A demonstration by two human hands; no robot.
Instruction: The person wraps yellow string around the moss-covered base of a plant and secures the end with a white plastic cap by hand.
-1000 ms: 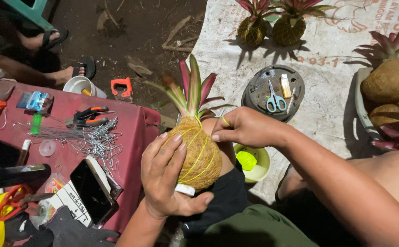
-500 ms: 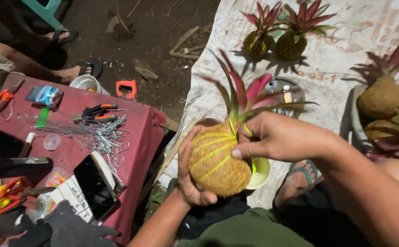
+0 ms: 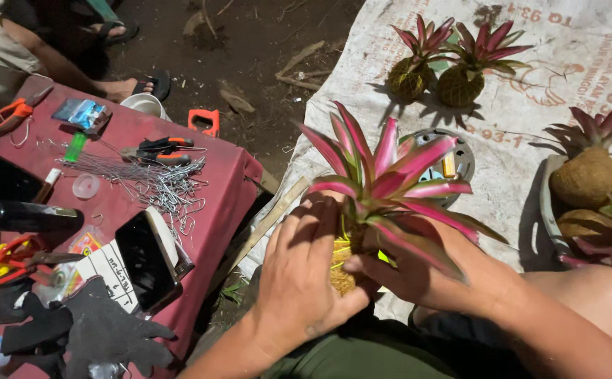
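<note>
Fingers of the left hand closed around the fibre ball of a plant, thumb pressed on its lower side. Fingers of the right hand also gripping the same ball from the opposite side, partly hidden under the leaves. Directly above both sets of fingers, the plant's red-pink leaves spread upward. Behind the leaves, beyond the fingers, a round grey tray on a white sack cloth. Farther out from the fingers on the cloth, two more wrapped plants and, beyond the right fingers, another one. Out past the left fingers, a red surface with a pile of wire pins, pliers, a dark phone and black gloves.
</note>
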